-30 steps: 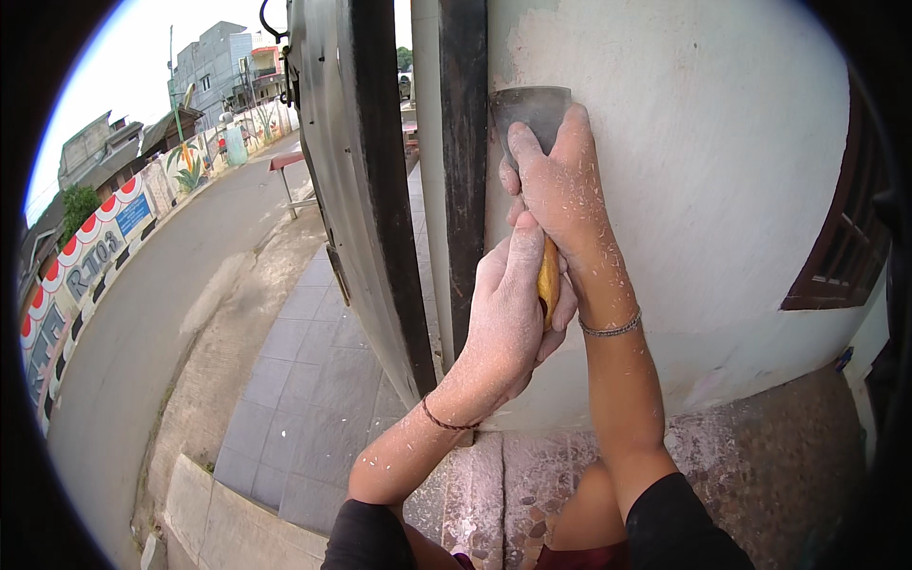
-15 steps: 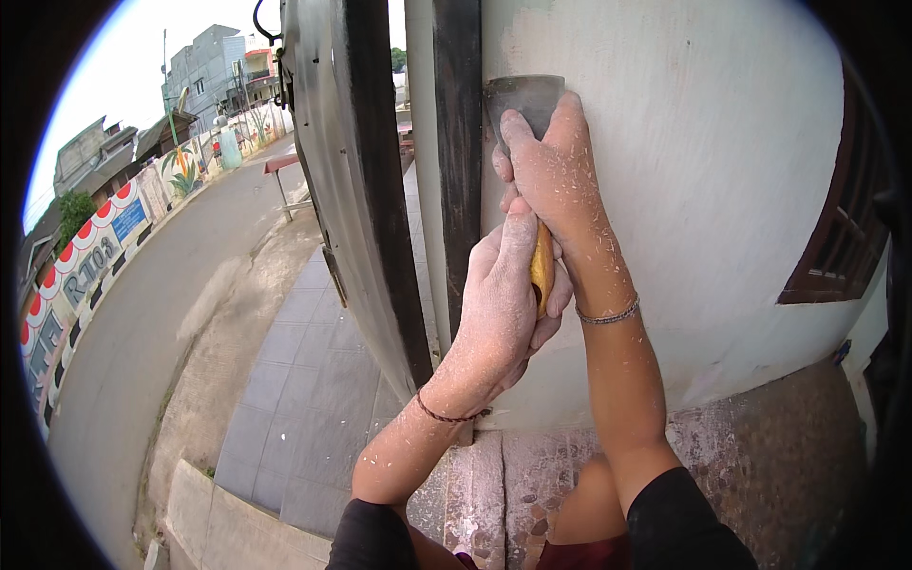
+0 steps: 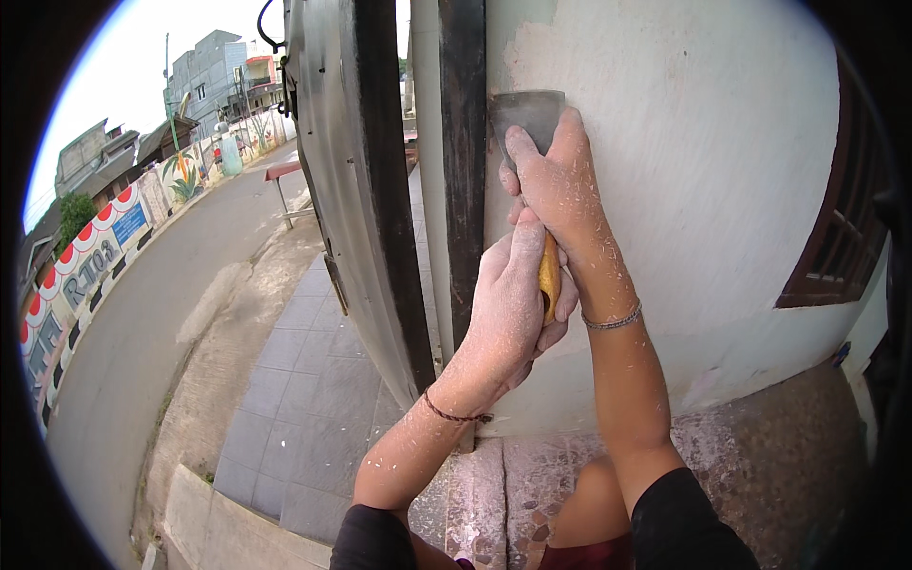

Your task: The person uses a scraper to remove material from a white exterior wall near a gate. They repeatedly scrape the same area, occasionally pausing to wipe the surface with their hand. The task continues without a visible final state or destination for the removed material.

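A wide scraper (image 3: 528,106) with a grey metal blade and a yellow handle (image 3: 548,275) is held against the white wall (image 3: 703,180). My left hand (image 3: 513,290) wraps round the handle, its thumb pointing up along it. Higher up, my right hand (image 3: 559,176) grips the blade, with thumb and forefinger pressed on its face. The blade's top edge lies flat across the wall beside the dark post. White dust and small paint flakes cover both hands and forearms. Near the blade, a patch of the wall's paint looks scraped and pinkish.
A dark vertical post (image 3: 463,190) borders the wall on the left, beside a metal gate panel (image 3: 347,171). A brown-framed window (image 3: 826,247) is at the right. Grey tiles (image 3: 304,380) and a street (image 3: 142,313) lie left; mottled flooring (image 3: 760,456) lies below the wall.
The scraper and both hands sit slightly lower and further right in the picture; the whole view has shifted a little too. Both hands keep the same hold.
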`<control>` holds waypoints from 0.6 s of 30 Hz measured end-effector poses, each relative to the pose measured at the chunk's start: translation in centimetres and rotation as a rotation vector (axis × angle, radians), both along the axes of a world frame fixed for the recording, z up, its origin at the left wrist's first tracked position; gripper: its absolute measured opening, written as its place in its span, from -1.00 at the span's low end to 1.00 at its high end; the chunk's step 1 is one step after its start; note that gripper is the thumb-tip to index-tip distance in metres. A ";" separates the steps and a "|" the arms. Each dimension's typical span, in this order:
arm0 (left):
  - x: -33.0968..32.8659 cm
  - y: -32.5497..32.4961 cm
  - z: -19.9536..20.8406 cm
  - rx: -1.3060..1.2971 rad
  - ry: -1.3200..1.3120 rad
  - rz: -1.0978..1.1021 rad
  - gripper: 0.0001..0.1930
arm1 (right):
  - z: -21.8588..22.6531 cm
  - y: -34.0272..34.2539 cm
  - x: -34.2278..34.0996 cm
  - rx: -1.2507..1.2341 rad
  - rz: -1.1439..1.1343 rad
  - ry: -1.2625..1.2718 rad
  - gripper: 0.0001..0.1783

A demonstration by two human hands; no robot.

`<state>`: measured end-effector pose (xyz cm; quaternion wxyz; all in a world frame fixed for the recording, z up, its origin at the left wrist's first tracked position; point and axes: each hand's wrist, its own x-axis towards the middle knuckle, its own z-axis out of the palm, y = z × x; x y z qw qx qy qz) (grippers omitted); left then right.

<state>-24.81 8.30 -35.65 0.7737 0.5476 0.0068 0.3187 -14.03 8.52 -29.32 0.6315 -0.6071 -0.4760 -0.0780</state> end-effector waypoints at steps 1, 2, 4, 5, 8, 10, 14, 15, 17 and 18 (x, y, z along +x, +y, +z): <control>0.0 0.0 0.0 -0.027 0.040 0.046 -0.51 | 0.0 0.0 0.0 -0.011 0.037 0.058 -0.60; -0.1 0.1 0.0 -0.023 0.028 0.044 -0.51 | 0.0 -0.1 0.1 -0.024 0.075 0.116 -0.60; -0.1 0.2 0.0 -0.065 -0.006 0.050 -0.50 | -0.1 0.0 0.1 -0.020 0.075 0.122 -0.61; -0.1 0.2 0.0 -0.060 0.022 0.013 -0.50 | -0.2 0.1 0.1 -0.017 0.073 0.123 -0.61; 0.0 0.0 0.0 -0.048 0.029 -0.043 -0.52 | -0.1 0.4 0.3 -0.078 -0.118 -0.015 -0.61; 0.1 -0.2 0.1 -0.038 -0.001 0.009 -0.52 | 0.0 0.4 0.4 0.003 -0.070 -0.044 -0.60; 0.0 -0.3 0.1 -0.085 0.020 -0.005 -0.52 | 0.0 0.2 0.4 -0.074 0.047 0.175 -0.59; 0.1 -0.3 0.1 -0.121 0.107 -0.020 -0.52 | 0.0 0.1 0.5 -0.042 0.006 0.096 -0.59; 0.2 0.1 0.4 -0.040 0.020 -0.012 -0.51 | 0.2 0.5 0.7 -0.049 -0.113 -0.007 -0.59; 0.3 0.1 0.5 -0.025 0.010 0.003 -0.51 | 0.3 0.7 0.8 0.034 -0.073 -0.058 -0.59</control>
